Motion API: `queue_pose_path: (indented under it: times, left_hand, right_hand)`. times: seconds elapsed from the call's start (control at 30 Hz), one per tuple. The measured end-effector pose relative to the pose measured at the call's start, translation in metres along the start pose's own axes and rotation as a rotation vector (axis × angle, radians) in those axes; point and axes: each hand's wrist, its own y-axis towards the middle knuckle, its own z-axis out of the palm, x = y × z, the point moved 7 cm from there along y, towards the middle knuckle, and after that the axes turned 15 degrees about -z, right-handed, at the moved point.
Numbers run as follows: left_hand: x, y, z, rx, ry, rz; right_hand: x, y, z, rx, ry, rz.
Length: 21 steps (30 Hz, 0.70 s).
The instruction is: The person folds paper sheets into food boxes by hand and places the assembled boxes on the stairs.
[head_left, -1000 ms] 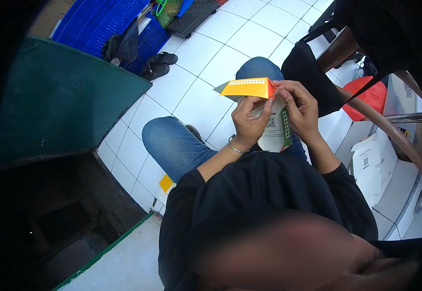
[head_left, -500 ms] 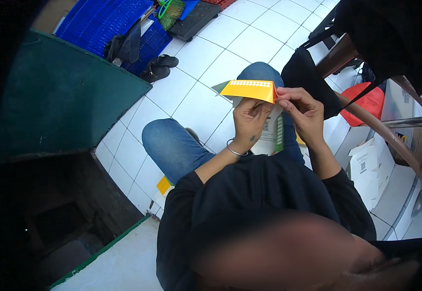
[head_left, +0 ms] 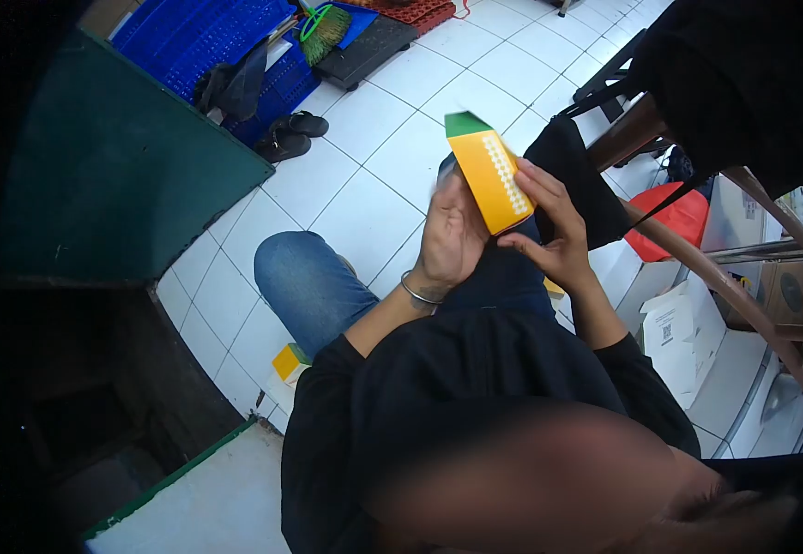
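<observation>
A small yellow cardboard box with a white patterned strip and a raised green end flap is held tilted over my lap. My left hand supports it from the left, palm turned up, its fingers partly hidden behind the box. On the other side my right hand grips the box's right edge, fingers along the side and thumb at the lower end. A silver bangle circles my left wrist.
On the floor by my left leg lies a yellow and green box. Flattened white cardboard leans at the right, beneath a brown chair frame. Black shoes, blue crates and a broom stand farther off.
The box has been turned from lying crosswise to steeply tilted, its green flap now pointing up. My left hand has opened its palm under it, and my right hand has shifted along its side.
</observation>
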Motion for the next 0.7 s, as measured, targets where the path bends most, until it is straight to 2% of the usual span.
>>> queue_pose_path:
  times: [0.07,0.1,0.13,0.17,0.2,0.23,0.27,0.3,0.33,0.43,0.53,0.6,0.67,0.7]
  left_hand:
    - [-0.013,-0.003,0.005,-0.105,0.401,0.066]
    - [-0.015,-0.004,0.002,-0.167,0.72,0.14]
    - [-0.017,-0.003,0.003,-0.227,1.039,0.211]
    - [-0.022,-0.002,0.013,-0.164,1.297,0.317]
    - [-0.018,-0.002,0.016,-0.153,1.497,0.328]
    - [-0.013,-0.003,0.019,-0.139,1.697,0.335]
    - [-0.007,-0.004,0.021,-0.12,1.896,0.342]
    - [-0.002,-0.003,0.017,-0.111,1.802,0.272]
    - [0.0,0.0,0.004,-0.141,1.553,0.191]
    - [0.01,0.012,-0.032,-0.267,0.849,0.008]
    - [0.001,0.013,-0.026,-0.397,0.607,0.009]
    - [-0.002,0.009,-0.022,-0.474,0.586,-0.016]
    - [0.0,0.006,-0.026,-0.596,0.506,-0.106]
    - [0.0,0.005,-0.027,-0.589,0.473,-0.12]
  right_hand:
    - [0.005,-0.001,0.001,-0.037,0.135,-0.011]
    - [0.002,-0.004,0.002,-0.08,0.284,0.05]
    - [-0.009,-0.01,-0.001,-0.196,0.46,0.17]
    - [-0.018,-0.017,-0.002,-0.316,0.633,0.292]
    - [-0.026,-0.026,-0.001,-0.437,0.805,0.417]
    - [-0.027,-0.028,-0.005,-0.461,0.787,0.437]
    - [-0.033,-0.032,-0.005,-0.412,0.637,0.517]
    - [-0.04,-0.036,-0.006,-0.359,0.485,0.592]
    - [-0.045,-0.042,-0.007,-0.303,0.332,0.664]
    - [-0.029,-0.039,-0.007,-0.174,-0.03,0.504]
    - [-0.006,-0.026,-0.002,-0.079,-0.219,0.305]
    - [0.004,-0.018,0.002,-0.065,-0.285,0.205]
    - [0.009,-0.012,0.004,-0.047,-0.238,0.192]
    - [0.011,-0.009,0.004,-0.037,-0.216,0.185]
